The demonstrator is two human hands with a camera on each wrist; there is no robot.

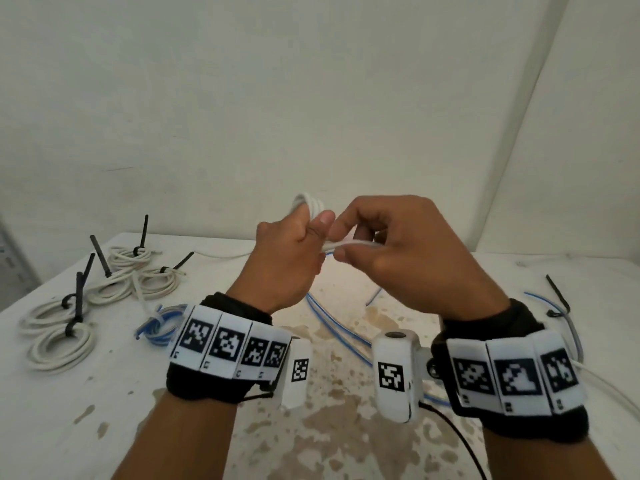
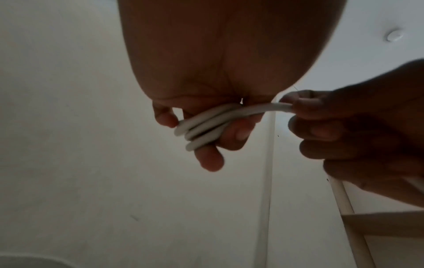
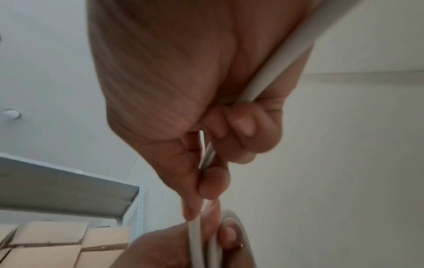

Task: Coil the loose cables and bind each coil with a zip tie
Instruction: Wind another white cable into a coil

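- My left hand [image 1: 287,258] is raised above the middle of the tabletop [image 1: 104,393], its grip wrapped round a few turns of the white cable [image 2: 206,123]; the left wrist view shows three strands stacked between thumb and fingers.
- My right hand [image 1: 408,251] is just beside it, thumb and forefinger pinching the free run of the same cable, which passes on through the palm (the right wrist view shows it running out past the heel of the hand).
- I judge this to be mid-coil: the next turn has yet to be laid onto the stack.
- To do it well, I would let the cable slide through the right pinch, not drag it, lay each turn flat beside the last, and match the loop size of the finished ones.
- The left grip should stay firm at one point of the stack, since the strands look stiff enough to spring apart.
- The tied white coils [image 1: 100,292] and one blue coil [image 1: 159,323] sit toward the left edge.
- The loose blue cable [image 1: 332,323] lies across the middle, and a black zip tie [image 1: 557,296] waits near the right edge.
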